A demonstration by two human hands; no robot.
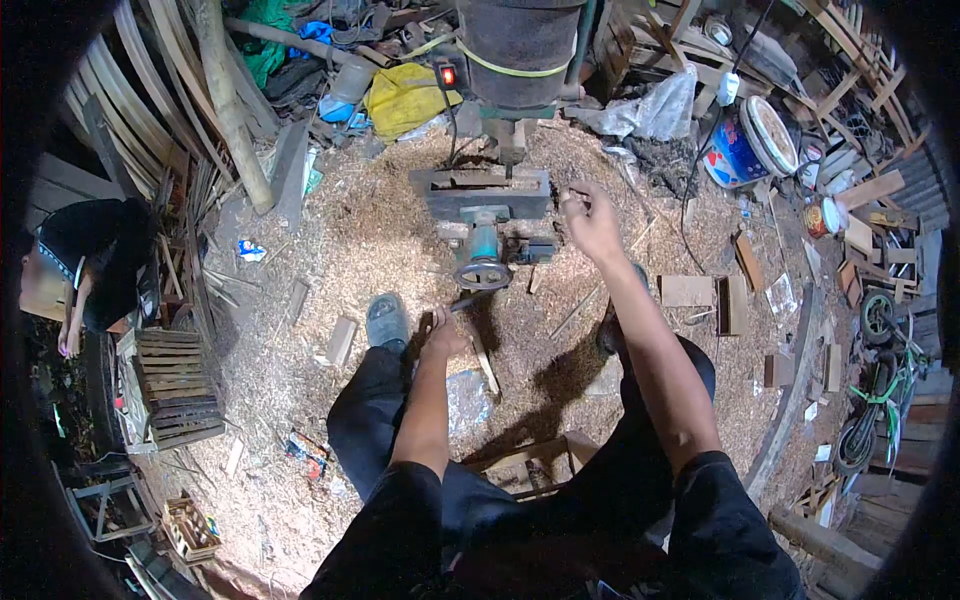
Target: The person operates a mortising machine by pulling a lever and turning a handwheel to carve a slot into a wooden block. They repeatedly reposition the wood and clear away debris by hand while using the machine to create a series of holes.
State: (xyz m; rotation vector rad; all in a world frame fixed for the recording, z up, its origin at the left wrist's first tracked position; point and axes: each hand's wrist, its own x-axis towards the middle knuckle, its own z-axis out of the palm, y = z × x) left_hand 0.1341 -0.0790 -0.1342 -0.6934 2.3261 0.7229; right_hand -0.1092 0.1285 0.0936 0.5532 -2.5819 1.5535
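Observation:
A machine with a rectangular metal bed [532,200] and a round handwheel [483,275] stands in front of me among wood shavings. My right hand [592,222] is raised just right of the bed, its fingers curled together around something small and pale that I cannot make out. My left hand [442,333] is lower, left of and below the handwheel, with its fingers closed on a dark, thin bar [474,300] that points toward the wheel. A narrow wood strip [486,362] lies right beside this hand.
A dark barrel [518,60] stands behind the machine. Wood blocks [686,291] lie to the right, and a blue bucket [735,155] is at the back right. Another person [110,250] is at the far left near a slatted crate [178,375]. An open box [535,468] sits between my legs.

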